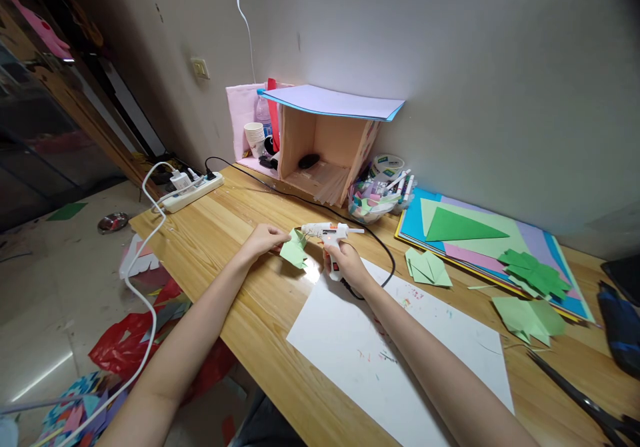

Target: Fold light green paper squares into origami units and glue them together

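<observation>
My left hand (267, 240) pinches the left edge of a folded light green paper (294, 250), held just over the wooden table. In my right hand (347, 264) is a white hot glue gun (331, 234), gripped by its handle, with a glue stick poking out of its back end. The gun's nozzle points left and meets the top of the green paper; whether it touches cannot be made out. Below the gun lies a white sheet (400, 347) with small coloured marks. Another folded light green piece (428, 268) rests to the right.
A power strip (193, 192) sits at the table's back left, its white cable hanging down. Behind are an open box (320, 147) and a bowl of scraps (373, 200). On the right are stacked coloured papers (460, 250), green cutouts (535, 274) and black scissors (575, 394).
</observation>
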`<action>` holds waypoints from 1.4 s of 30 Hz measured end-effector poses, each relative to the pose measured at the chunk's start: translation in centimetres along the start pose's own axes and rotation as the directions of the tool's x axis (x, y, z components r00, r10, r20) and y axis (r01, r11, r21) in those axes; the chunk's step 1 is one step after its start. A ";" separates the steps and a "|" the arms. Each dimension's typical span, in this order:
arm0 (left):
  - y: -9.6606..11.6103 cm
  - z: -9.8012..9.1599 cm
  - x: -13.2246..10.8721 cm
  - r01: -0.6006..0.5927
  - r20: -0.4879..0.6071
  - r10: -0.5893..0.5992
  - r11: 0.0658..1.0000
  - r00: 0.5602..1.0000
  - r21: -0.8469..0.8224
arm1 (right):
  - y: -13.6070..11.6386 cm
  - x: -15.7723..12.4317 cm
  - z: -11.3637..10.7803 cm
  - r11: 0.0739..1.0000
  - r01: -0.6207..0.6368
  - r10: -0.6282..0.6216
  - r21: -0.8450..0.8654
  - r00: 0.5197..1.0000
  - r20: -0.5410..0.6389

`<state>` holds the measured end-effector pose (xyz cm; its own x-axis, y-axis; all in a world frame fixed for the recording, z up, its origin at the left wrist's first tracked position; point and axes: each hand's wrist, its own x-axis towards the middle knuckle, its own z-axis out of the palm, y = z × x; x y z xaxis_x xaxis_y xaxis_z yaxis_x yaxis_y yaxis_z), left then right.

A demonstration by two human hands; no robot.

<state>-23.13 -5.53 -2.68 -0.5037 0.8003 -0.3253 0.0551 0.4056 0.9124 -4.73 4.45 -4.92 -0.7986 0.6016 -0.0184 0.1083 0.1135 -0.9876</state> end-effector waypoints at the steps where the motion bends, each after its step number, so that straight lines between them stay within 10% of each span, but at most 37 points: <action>1: -0.1 0.0 0.0 0.000 -0.005 0.000 1.000 1.000 0.000 | 0.1 0.0 0.0 1.000 0.004 -0.004 -0.007 1.000 -0.002; 42: 0.0 -0.7 0.3 -0.098 -0.150 0.090 0.994 0.985 -0.051 | 0.1 0.1 0.1 0.999 -0.017 0.020 0.052 0.998 -0.060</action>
<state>-23.88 -5.54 -2.62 -0.6205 0.7579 -0.2012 0.0602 0.3019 0.9514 -4.88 4.48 -5.02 -0.7596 0.6497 -0.0290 0.0910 0.0621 -0.9939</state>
